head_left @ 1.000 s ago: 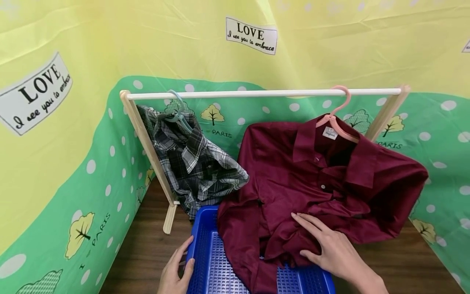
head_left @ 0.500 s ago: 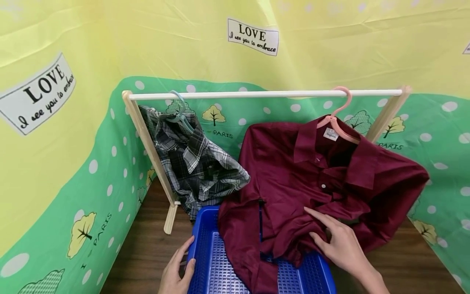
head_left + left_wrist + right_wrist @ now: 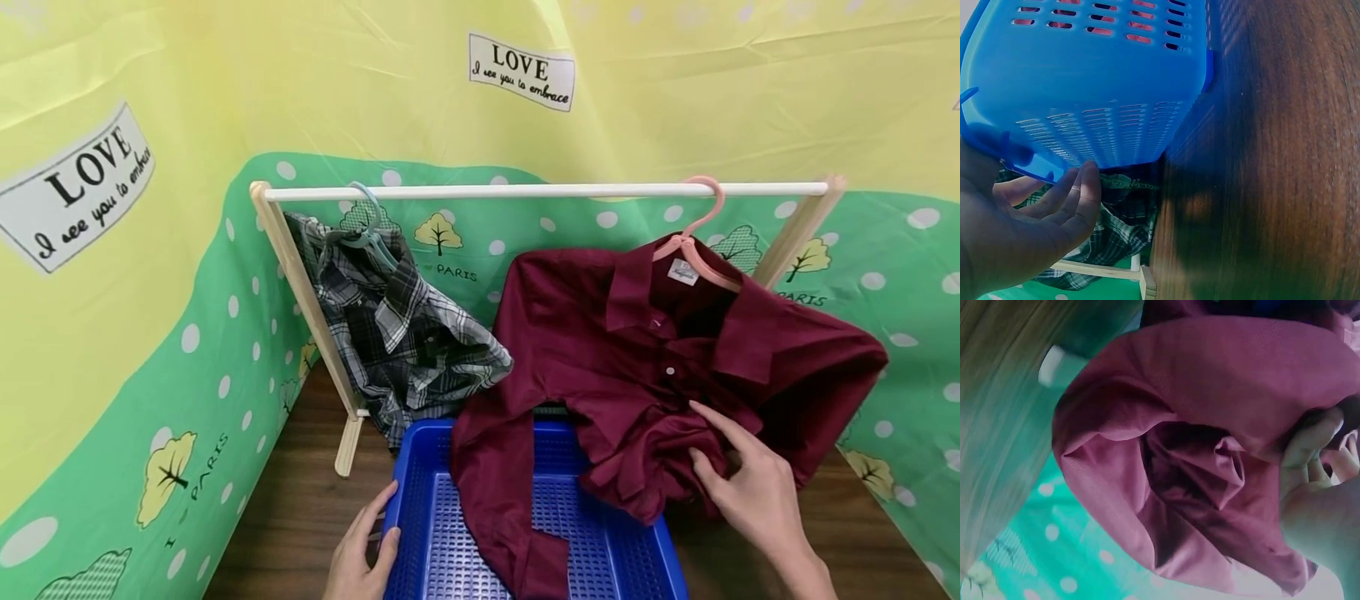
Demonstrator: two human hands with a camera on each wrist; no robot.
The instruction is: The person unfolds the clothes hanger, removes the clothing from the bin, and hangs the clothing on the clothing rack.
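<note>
A maroon button-up shirt [image 3: 570, 333] hangs on a pink hanger [image 3: 703, 218] at the rail's right. My right hand [image 3: 757, 492] grips a bunched fold of its front, thumb and fingers around the cloth; the right wrist view shows the shirt fabric [image 3: 1210, 369] looped open beside the curled fingers. One long sleeve trails into a blue plastic basket [image 3: 592, 542]. My left hand [image 3: 363, 546] rests against the basket's left side at the rim, fingers extended. In the left wrist view, its fingertips [image 3: 1089, 175] touch the slotted outer wall.
A grey plaid shirt [image 3: 382, 325] hangs on a light blue hanger [image 3: 367, 208] at the rail's left. The white rail [image 3: 525, 192] sits on wooden legs [image 3: 300, 292] above a dark wood table [image 3: 270, 508]. Printed yellow-green cloth [image 3: 202, 250] surrounds it.
My right hand has moved rightward with the gathered shirt front, which now lies mostly off the basket, uncovering its right part. The left hand stays put.
</note>
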